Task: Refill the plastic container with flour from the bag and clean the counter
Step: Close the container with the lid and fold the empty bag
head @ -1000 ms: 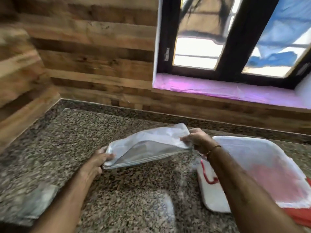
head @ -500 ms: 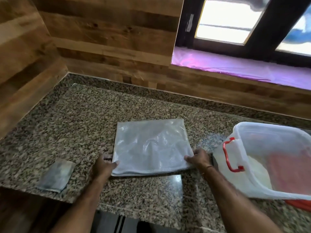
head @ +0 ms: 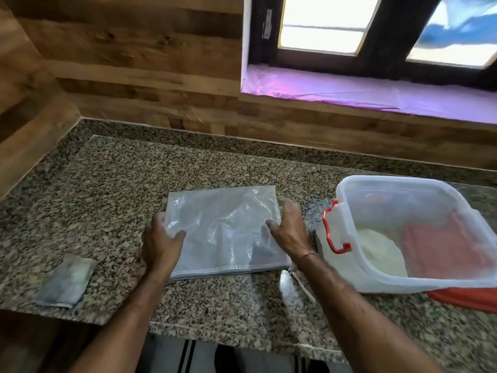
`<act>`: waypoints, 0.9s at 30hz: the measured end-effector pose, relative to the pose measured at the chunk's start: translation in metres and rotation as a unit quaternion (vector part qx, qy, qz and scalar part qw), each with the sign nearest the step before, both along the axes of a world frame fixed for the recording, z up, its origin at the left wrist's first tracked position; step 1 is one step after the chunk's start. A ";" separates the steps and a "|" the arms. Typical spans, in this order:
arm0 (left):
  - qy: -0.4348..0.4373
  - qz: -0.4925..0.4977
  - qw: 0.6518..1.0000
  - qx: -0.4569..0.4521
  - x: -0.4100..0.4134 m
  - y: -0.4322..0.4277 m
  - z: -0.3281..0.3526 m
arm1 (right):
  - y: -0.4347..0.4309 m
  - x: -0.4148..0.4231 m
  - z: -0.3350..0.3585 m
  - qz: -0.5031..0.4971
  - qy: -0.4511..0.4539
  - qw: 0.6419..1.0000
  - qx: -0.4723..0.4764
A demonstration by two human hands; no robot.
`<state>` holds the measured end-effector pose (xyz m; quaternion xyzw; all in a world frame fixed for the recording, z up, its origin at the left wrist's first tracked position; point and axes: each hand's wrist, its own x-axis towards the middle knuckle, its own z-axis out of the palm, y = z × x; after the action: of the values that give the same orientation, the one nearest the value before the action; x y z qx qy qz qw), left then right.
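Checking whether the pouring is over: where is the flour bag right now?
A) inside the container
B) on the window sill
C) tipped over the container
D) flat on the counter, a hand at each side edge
D: the bag lies flat on the counter, left of the container, with the left hand and right hand at its side edges.

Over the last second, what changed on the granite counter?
The empty plastic bag, lifted between both hands a second ago, came down flat on the granite counter; the left hand and right hand then slid from its near corners to its side edges. Flour container, red lid and cloth stayed put.
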<state>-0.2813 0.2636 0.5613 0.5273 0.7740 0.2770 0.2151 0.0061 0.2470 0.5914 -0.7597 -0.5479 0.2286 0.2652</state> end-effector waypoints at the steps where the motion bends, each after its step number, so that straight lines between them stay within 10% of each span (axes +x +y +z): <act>1: -0.006 -0.011 1.000 0.024 0.014 0.003 0.013 | 0.003 0.000 0.014 0.011 0.014 0.999 0.033; 11: 0.022 -0.117 0.977 0.179 0.225 -0.027 0.135 | -0.047 0.143 0.141 0.040 0.106 0.951 0.289; 27: 0.093 -0.376 0.919 0.078 0.605 -0.109 0.118 | -0.175 0.500 0.039 -0.185 -0.012 0.981 0.054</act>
<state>0.3239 0.1542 0.6795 0.8177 0.5114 0.1849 0.1890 0.5061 0.0719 0.6300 -0.8355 -0.4120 0.1369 0.3369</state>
